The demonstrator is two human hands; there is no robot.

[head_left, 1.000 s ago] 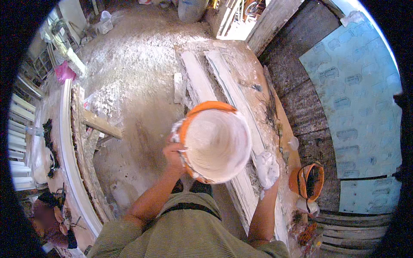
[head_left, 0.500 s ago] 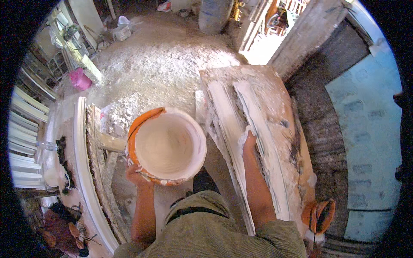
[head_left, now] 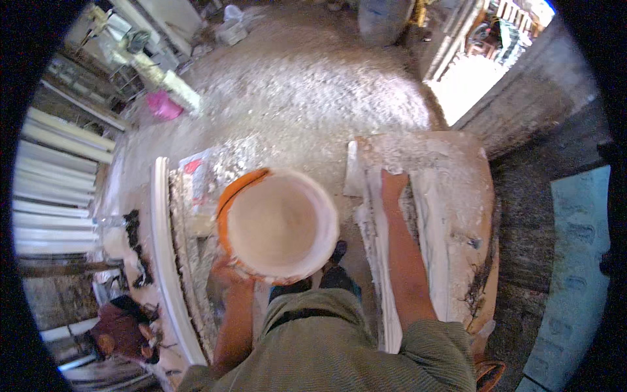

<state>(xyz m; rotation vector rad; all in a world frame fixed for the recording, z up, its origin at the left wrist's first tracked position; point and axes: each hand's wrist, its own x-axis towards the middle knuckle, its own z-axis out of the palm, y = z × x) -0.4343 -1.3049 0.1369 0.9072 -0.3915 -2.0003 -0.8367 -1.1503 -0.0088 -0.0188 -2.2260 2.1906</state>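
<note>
My left hand (head_left: 228,264), blurred, is closed on the near left edge of a round bucket (head_left: 225,204) with an orange outside. Its inside is coated in a pale, plaster-like material, and it is held tilted so that I look into it. My right arm reaches forward over a long pale plaster strip (head_left: 390,326) on the table. At the strip's far end is my right hand (head_left: 393,184), pale at the fingertips; its fingers are too blurred to tell what they hold. A second pale strip (head_left: 428,222) lies alongside to the right.
The strips lie on a plaster-smeared table (head_left: 460,196). On my left a white moulding (head_left: 171,255) runs lengthwise, with stacked white lengths (head_left: 55,202) beyond it. A pink bag (head_left: 163,106) rests on the dusty floor (head_left: 281,91). A blue barrel (head_left: 384,23) stands far back; a light-blue panel (head_left: 578,261) is at right.
My right hand has slid forward along the strip to its far end. My view has turned left, shifting everything rightward in the picture. My left hand still holds the bucket.
</note>
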